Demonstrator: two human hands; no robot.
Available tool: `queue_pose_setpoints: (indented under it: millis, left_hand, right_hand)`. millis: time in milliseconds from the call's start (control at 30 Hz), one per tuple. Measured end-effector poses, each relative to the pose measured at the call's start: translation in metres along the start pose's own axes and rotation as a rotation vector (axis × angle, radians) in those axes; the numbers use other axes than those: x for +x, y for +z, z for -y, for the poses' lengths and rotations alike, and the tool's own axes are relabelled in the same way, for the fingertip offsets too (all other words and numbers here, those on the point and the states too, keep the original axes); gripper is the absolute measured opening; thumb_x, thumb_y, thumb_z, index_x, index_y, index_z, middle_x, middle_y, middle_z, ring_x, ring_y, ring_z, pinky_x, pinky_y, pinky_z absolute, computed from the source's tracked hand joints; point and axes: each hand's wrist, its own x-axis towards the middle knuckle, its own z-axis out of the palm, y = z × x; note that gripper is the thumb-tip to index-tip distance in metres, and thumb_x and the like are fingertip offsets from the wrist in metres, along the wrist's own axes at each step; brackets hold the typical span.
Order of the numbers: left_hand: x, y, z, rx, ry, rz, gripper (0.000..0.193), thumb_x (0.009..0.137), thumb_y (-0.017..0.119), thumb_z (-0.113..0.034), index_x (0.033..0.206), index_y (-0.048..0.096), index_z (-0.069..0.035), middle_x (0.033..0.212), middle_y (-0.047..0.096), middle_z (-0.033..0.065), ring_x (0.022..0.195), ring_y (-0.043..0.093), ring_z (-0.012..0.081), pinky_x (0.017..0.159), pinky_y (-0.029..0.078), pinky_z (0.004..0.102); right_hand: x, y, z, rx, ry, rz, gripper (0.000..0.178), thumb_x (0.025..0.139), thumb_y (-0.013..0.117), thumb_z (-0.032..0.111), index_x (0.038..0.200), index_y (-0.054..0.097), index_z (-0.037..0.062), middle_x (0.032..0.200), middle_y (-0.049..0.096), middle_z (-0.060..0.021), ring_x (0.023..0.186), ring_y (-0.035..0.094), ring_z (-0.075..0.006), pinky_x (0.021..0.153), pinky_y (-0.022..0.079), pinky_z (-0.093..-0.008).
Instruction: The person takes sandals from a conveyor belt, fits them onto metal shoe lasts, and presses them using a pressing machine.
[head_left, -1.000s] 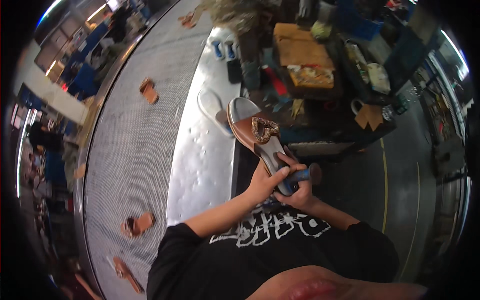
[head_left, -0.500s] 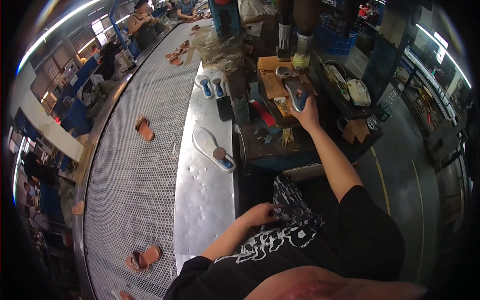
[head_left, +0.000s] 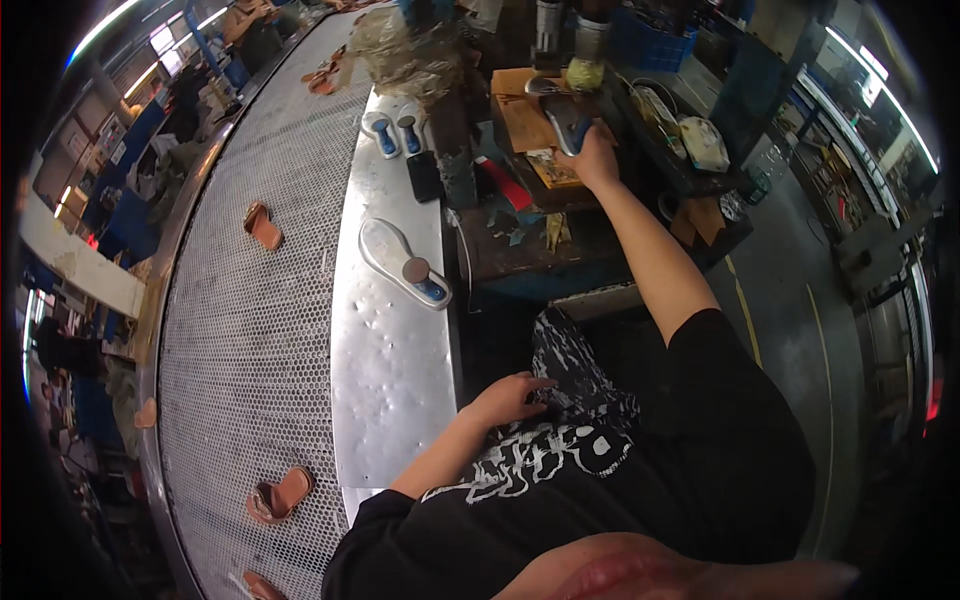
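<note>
My right hand (head_left: pixel 594 160) reaches forward to the machine bed and grips a grey, sole-shaped metal plate (head_left: pixel 560 112) by its dark blue handle. The plate lies over brown cardboard (head_left: pixel 525 128). Low near my lap, my left hand (head_left: pixel 512 398) holds nothing, its fingers loosely stretched over my patterned trousers. A pale sole-shaped plate (head_left: pixel 380 243) with a round brown knob and a blue part rests on the metal ledge to my left. Farther along it lie two similar pieces (head_left: pixel 382 135) with blue handles, beside a black, phone-like slab (head_left: pixel 424 178).
A perforated conveyor (head_left: pixel 235 360) runs along the left, carrying brown sandals (head_left: pixel 263 228). Metal machine columns (head_left: pixel 588 40) stand above the cardboard. A red strip (head_left: pixel 502 182) lies left of it. A side shelf at right holds a white pack (head_left: pixel 704 145).
The whole view has shifted, so the bench and ledge appear higher and slightly left. My right hand keeps its grip on the plate, while my left hand stays by my lap.
</note>
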Motion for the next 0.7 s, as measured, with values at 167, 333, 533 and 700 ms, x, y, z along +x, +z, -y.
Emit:
queue_pose_setpoints:
  millis: [167, 333, 533, 700]
  left_hand:
    - [-0.011, -0.006, -0.010, -0.018, -0.060, -0.031, 0.053, 0.078, 0.070, -0.020, 0.130, 0.057, -0.016, 0.097, 0.059, 0.0172, 0.088, 0.061, 0.0324, 0.082, 0.048, 0.0416]
    - [-0.013, 0.001, -0.001, -0.075, 0.096, -0.034, 0.051, 0.075, 0.071, -0.017, 0.125, 0.061, -0.013, 0.109, 0.063, 0.0197, 0.100, 0.060, 0.0362, 0.090, 0.047, 0.0432]
    - [0.005, 0.015, 0.026, -0.027, 0.002, -0.106, 0.054, 0.070, 0.076, -0.022, 0.119, 0.063, -0.006, 0.112, 0.065, 0.0176, 0.105, 0.060, 0.0349, 0.090, 0.047, 0.0445]
    - [0.016, 0.017, 0.027, 0.034, 0.077, -0.110, 0.054, 0.069, 0.077, -0.022, 0.118, 0.062, -0.006, 0.108, 0.066, 0.0168, 0.102, 0.061, 0.0347, 0.088, 0.048, 0.0445]
  right_hand:
    - [0.006, 0.010, 0.004, -0.112, -0.127, -0.076, 0.081, 0.065, 0.081, 0.043, 0.121, 0.048, -0.0055, 0.112, 0.060, -0.0296, 0.104, 0.060, -0.0406, 0.087, 0.049, -0.0453]
    - [0.029, 0.008, -0.049, -0.205, -0.151, -0.239, 0.065, 0.075, 0.074, 0.038, 0.118, 0.055, -0.0070, 0.113, 0.062, -0.0248, 0.107, 0.059, -0.0344, 0.094, 0.044, -0.0404]
    - [0.088, -0.034, -0.078, -0.064, -0.307, -0.031, 0.047, 0.088, 0.066, 0.036, 0.109, 0.066, -0.0065, 0.113, 0.065, -0.0205, 0.099, 0.062, -0.0281, 0.090, 0.046, -0.0363]
    - [0.094, -0.035, -0.069, 0.093, -0.145, 0.054, 0.053, 0.083, 0.071, 0.041, 0.102, 0.066, -0.0086, 0.105, 0.068, -0.0197, 0.094, 0.065, -0.0280, 0.086, 0.047, -0.0358]
